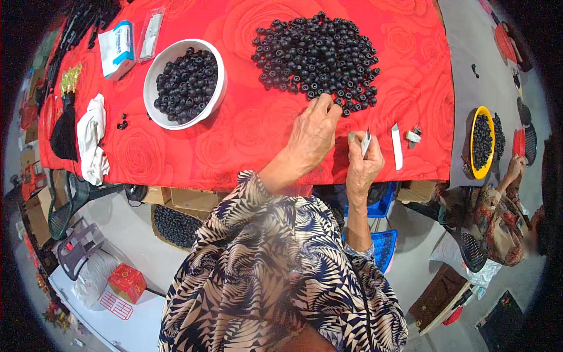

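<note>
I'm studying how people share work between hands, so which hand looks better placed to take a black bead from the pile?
Probably the left hand: it is right at the near edge of the bead pile. The right hand sits farther off, holding a white piece.

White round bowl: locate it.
The white round bowl stands on the red cloth in the head view's upper left, between the blue-and-white box and the pile of black beads.
</note>
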`<move>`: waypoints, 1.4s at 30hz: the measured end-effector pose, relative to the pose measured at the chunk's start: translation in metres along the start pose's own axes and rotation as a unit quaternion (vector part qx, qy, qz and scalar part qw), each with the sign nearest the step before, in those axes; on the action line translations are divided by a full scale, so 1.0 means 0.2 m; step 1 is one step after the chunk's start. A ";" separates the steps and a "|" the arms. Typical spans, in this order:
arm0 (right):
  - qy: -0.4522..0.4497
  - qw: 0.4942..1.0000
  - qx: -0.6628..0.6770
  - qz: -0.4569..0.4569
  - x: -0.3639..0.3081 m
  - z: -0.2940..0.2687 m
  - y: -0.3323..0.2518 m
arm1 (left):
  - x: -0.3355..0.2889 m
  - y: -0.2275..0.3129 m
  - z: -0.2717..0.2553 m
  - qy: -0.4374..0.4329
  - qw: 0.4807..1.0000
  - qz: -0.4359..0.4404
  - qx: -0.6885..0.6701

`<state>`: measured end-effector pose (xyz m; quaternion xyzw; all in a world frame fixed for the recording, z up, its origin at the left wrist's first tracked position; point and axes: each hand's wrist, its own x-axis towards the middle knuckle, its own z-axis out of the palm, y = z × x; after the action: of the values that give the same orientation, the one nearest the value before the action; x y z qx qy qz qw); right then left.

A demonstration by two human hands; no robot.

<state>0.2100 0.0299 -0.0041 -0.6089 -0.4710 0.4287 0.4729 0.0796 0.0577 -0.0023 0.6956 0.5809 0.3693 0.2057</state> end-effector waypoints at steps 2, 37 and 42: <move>0.001 1.000 -0.002 -0.005 0.00 0.01 0.00 | -0.01 0.01 0.00 -0.009 1.000 0.008 0.006; -0.197 0.967 -0.017 -0.162 -0.09 0.25 -0.29 | -0.30 -0.09 -0.37 -0.012 0.567 -0.267 -0.779; -0.186 0.952 -0.022 -0.244 -0.08 0.26 -0.30 | -0.29 -0.09 -0.38 -0.022 0.549 -0.279 -0.787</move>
<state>0.1469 0.0289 0.0457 -0.3950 -0.6941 0.3954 0.4537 0.0083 -0.0042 0.0172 0.0662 0.2177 0.5880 0.7762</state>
